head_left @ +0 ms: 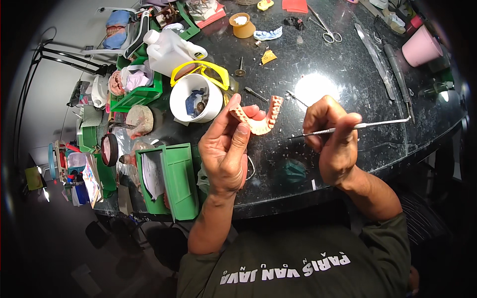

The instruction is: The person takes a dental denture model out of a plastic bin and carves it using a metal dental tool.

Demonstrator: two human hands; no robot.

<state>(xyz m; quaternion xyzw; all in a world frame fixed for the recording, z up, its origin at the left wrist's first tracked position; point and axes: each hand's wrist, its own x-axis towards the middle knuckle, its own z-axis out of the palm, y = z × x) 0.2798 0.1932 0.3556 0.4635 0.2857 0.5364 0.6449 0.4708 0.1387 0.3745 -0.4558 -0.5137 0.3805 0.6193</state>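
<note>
Between the thumb and fingers of my left hand [223, 151] is a U-shaped, orange-pink dental arch model [259, 127], with a row of tooth-shaped hollows along its arms. My right hand [335, 139] grips a slim metal dental probe [375, 124] with a ribbed handle. One thin end points left, toward the model but apart from it; the other end is bent and reaches far right. Both hands are above the black tabletop, near its front edge. My left fingertips are partly hidden behind the model.
Left of my hands stand a white tub [196, 99] with small pieces inside, yellow safety glasses [218, 74] and green bins [179, 181]. Scissors [328, 32] lie at the back. A pink cup [421, 47] and a grey handpiece [397, 74] are at the right.
</note>
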